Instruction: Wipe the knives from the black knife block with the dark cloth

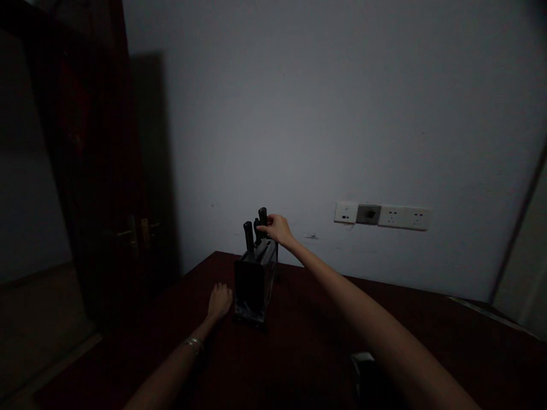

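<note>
A dark knife block point(250, 287) stands upright on the dark red table, with several black handles rising from its top. My right hand point(277, 228) reaches in from the right, thumb and fingers closed round the black handle of a knife point(262, 215) at the far side of the block. Its blade is hidden. Closer to me, another black handle point(248, 236) sticks up from a slot. My left hand point(221, 300) rests on the table just left of the block, its fingers curled in and nothing seen in them. A bracelet point(195, 344) circles the left wrist.
The table point(307, 330) runs up to a pale wall point(299, 114) with a row of sockets point(380, 215). Near my right forearm lies a dark object with a pale end point(362, 357), too dim to name. An open dark red door point(102, 171) stands at the left.
</note>
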The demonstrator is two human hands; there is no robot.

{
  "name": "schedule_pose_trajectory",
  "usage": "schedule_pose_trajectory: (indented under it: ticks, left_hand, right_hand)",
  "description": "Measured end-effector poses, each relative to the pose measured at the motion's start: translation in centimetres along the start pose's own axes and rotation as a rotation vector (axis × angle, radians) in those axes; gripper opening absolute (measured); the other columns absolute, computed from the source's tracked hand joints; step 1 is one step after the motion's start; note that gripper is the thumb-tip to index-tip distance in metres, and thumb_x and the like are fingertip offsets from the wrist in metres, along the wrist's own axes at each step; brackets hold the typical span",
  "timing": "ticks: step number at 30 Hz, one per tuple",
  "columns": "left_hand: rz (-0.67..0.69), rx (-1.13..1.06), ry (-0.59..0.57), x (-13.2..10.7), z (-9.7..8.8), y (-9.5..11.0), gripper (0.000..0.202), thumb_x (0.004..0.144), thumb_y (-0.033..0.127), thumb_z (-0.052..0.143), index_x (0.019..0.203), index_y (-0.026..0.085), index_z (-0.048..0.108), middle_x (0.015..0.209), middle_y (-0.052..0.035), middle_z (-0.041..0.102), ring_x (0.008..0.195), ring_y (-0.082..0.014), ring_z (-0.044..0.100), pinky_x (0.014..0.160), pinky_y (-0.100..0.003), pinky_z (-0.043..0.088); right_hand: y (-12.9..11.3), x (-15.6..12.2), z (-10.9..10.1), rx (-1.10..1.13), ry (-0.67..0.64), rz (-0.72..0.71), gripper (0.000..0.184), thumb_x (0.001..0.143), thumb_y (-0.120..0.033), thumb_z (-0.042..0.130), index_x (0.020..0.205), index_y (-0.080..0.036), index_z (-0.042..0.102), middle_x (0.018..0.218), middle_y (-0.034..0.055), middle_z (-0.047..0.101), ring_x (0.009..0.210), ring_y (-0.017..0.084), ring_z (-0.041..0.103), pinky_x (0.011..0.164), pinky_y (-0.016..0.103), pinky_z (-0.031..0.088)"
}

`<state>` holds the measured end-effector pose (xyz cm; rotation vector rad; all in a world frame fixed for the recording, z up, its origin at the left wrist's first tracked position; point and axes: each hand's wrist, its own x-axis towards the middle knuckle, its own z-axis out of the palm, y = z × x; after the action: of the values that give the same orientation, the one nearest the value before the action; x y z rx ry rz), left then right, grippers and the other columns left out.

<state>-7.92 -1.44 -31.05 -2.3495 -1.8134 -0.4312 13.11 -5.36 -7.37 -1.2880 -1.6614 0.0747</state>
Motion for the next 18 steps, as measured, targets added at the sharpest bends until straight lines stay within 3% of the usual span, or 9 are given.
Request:
schedule_pose_trajectory:
  ticks: [18]
  left_hand:
    - [-0.048, -0.007, 0.044, 0.4, 0.9, -0.2, 0.037, 0.084, 0.019, 0.028, 0.096, 0.008, 0.061, 0.104, -0.0174, 0.060, 0.105, -0.0252, 0.051, 0.095, -0.038, 0.031]
  right_hand:
    - [-5.2, 4.0, -4.4, -0.053, 0.057, -0.084, 0.024, 0.061, -0.028, 0.073, 0.075, -0.011, 0.065, 0.073, 0.0070, 0.067, 0.069, 0.016, 0.061, 0.062, 0.026, 0.045]
